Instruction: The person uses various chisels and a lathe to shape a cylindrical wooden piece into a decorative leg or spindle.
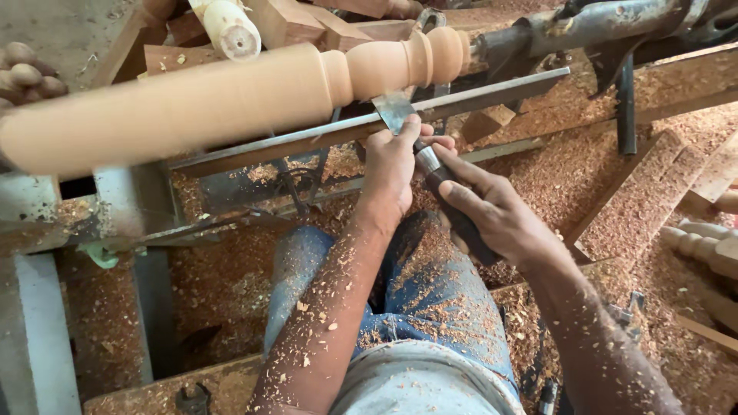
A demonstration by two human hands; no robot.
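From the head view I look down on a long wooden spindle mounted across the lathe, its right end already cut into rounded beads and a neck, the long left part blurred smooth, so I judge it to be spinning. My left hand is curled down over the flat blade of a chisel, fingers pressed together and pinning the blade against the metal tool rest that runs just below the wood. My right hand is wrapped around the dark handle lower down, fingers closed on it, forefinger lying along the top. The blade's edge sits at the neck just left of the beads, touching or nearly touching the wood; I cannot tell which. I read this as the shaping step, mid-cut on the profile. The next move, as I judge it, calls for a steady blade flat on the rest and light, even pressure from the handle. Wood shavings cover the floor, my forearms and my jeans, and finished turned pieces lie at the right.
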